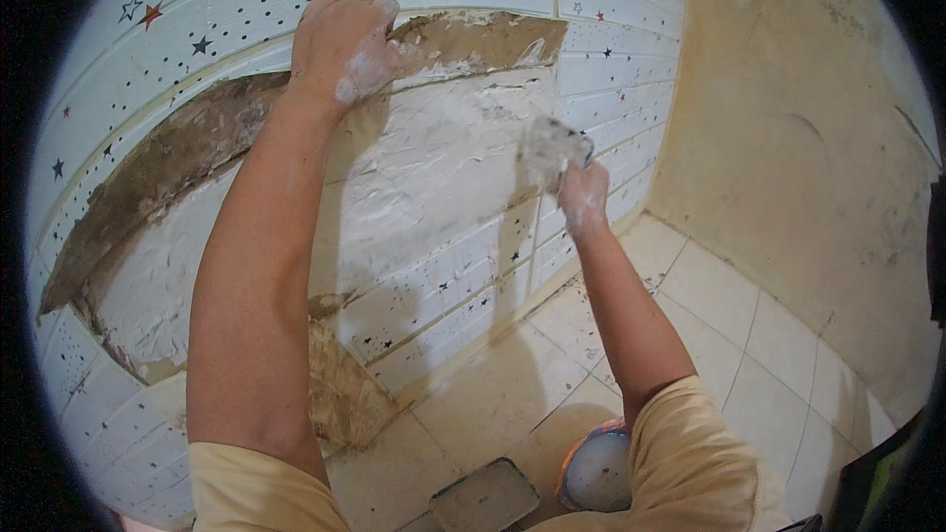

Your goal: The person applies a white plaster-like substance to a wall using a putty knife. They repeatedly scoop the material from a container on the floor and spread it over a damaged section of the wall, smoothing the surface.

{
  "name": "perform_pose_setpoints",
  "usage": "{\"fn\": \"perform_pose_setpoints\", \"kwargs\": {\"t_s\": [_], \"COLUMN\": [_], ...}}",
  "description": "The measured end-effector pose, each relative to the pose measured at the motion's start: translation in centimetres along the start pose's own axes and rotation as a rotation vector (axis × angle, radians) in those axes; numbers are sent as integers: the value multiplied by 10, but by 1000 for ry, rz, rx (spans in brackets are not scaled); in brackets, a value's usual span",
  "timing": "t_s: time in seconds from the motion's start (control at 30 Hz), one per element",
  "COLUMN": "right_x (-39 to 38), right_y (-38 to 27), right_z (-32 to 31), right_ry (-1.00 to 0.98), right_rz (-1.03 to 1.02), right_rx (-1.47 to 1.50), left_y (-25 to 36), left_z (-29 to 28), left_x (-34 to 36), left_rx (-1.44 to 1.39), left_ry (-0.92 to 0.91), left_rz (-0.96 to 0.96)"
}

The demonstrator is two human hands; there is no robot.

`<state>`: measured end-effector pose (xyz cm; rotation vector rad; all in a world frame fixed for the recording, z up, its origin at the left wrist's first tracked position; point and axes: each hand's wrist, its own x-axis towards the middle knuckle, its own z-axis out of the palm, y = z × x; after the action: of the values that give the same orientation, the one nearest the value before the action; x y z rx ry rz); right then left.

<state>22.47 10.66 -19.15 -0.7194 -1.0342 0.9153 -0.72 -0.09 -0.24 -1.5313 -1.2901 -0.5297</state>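
Note:
My left hand (347, 47), dusted with white, is closed over the peeled-back edge of the white foam wall panel (236, 0), which is printed with stars and dots. Its brown underside (187, 143) curves away below my fingers. To the right, my right hand (584, 195) grips a putty knife (554, 150), its blade smeared white and slightly blurred. That blade is at the right end of a patch of wet white plaster (443, 148), which has ridges and smears across it. Whether the blade touches the wall I cannot tell.
On the tiled floor (724, 325) stand an orange-rimmed bucket (601, 468) with greyish contents and a grey rectangular tray (485, 495). A brown torn piece (345, 389) hangs low by the wall. The stained beige side wall (788, 138) meets the panelled wall at the right.

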Motion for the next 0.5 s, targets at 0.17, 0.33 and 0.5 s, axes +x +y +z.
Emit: {"fn": "perform_pose_setpoints", "kwargs": {"t_s": [0.17,0.33,0.5], "right_x": [59,-18,-105], "right_y": [23,106,64], "right_z": [4,38,-1], "right_ry": [192,-17,-276], "right_rz": [-434,-740,-551], "right_rx": [-842,-1427,-867], "left_y": [4,14,5], "left_z": [-1,10,7], "left_x": [5,10,6], "left_rx": [-30,-68,-44], "left_ry": [14,45,57], "left_rz": [-4,-3,11]}}
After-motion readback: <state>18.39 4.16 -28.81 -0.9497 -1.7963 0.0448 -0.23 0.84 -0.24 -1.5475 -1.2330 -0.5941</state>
